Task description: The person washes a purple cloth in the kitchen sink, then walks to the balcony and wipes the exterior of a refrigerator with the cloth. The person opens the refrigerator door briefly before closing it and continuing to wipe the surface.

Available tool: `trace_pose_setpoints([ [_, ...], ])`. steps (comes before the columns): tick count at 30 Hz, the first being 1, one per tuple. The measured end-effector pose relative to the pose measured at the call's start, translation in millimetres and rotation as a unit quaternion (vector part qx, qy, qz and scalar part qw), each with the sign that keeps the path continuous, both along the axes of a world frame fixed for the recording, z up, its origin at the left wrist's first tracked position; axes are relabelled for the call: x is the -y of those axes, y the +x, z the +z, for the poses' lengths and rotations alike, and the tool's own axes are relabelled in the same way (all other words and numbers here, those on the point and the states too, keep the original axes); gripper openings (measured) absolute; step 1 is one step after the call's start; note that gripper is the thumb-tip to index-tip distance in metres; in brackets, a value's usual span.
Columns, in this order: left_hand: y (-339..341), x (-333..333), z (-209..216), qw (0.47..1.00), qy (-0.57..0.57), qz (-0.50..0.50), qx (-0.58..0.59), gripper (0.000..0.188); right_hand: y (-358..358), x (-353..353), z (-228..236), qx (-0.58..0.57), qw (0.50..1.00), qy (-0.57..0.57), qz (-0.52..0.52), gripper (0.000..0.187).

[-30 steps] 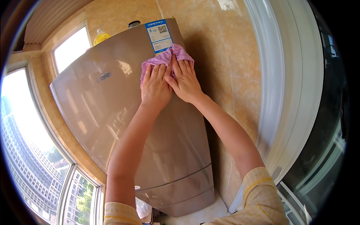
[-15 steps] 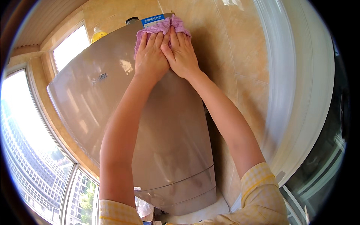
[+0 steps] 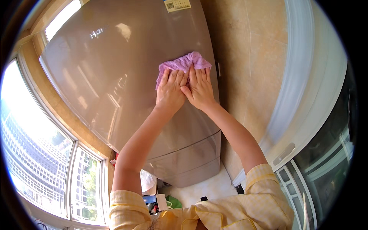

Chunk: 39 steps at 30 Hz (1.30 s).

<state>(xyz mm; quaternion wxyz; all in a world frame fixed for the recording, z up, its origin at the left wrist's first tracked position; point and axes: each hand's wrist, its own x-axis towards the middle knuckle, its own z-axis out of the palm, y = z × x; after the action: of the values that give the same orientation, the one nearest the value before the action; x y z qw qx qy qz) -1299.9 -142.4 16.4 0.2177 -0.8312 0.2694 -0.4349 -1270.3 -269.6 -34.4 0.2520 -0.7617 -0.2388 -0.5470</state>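
Both hands press a cloth against the front of a fridge. The pink cloth [image 3: 183, 63] lies close to the right edge of the fridge [image 3: 126, 80], below the sticker [image 3: 177, 5] and above the seam that crosses the lower front. Its upper part bunches into folds beyond the fingertips, and its right corner comes just short of the fridge's edge.

The left hand [image 3: 171, 92] lies flat over the cloth's left half, palm down, fingers straight and pointing up. The right hand [image 3: 201, 90] lies flat over the right half in the same way, its thumb reaching across to the inner edge of the left hand. Neither is clenched; the cloth is pinned beneath the fingers rather than gripped.

The forearms rise from checked yellow sleeves at the lower edge of the view. A logo [image 3: 98, 33] sits near the fridge's upper left corner. A window [image 3: 86, 180] stands to the left, with buildings outside, and a tiled wall [image 3: 253, 73] runs along the right. Below the fridge's lower left corner are a white bag [image 3: 147, 180] and a green thing [image 3: 174, 201], on or near the pale floor [image 3: 209, 187].
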Motion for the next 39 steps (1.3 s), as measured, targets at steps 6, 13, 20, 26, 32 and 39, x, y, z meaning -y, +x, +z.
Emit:
trace_pose_setpoints([
  [6, -33.5, -55.5, -85.6, 0.995, 0.032, 0.021, -0.095, 0.058, -32.4, -25.3, -93.2, -0.051, 0.994, -0.096, -0.02, 0.077],
  [13, -34.4, -82.2, 24.9, 0.998, -0.023, 0.009, 0.056, 0.045, -21.0, -65.5, 31.6, 0.086, 0.993, -0.062, -0.051, 0.075],
  [20, -47.3, -124.9, 97.7, 0.988, -0.117, -0.024, 0.095, 0.063, -29.5, -129.0, 123.2, 0.186, 0.98, -0.049, -0.044, 0.071],
  [26, -59.1, -178.5, -12.7, 0.983, -0.162, 0.042, 0.075, 0.063, -49.3, -163.5, 33.8, 0.115, 0.983, -0.136, 0.034, 0.073],
  [32, -82.9, -206.0, -58.4, 0.986, -0.154, 0.058, -0.015, 0.064, -58.2, -171.7, -14.0, 0.078, 0.969, -0.231, 0.036, 0.073],
  [39, -75.4, -225.3, 42.7, 0.972, -0.214, 0.042, 0.092, 0.06, -58.6, -211.9, 105.6, 0.152, 0.97, -0.183, 0.057, 0.076],
])
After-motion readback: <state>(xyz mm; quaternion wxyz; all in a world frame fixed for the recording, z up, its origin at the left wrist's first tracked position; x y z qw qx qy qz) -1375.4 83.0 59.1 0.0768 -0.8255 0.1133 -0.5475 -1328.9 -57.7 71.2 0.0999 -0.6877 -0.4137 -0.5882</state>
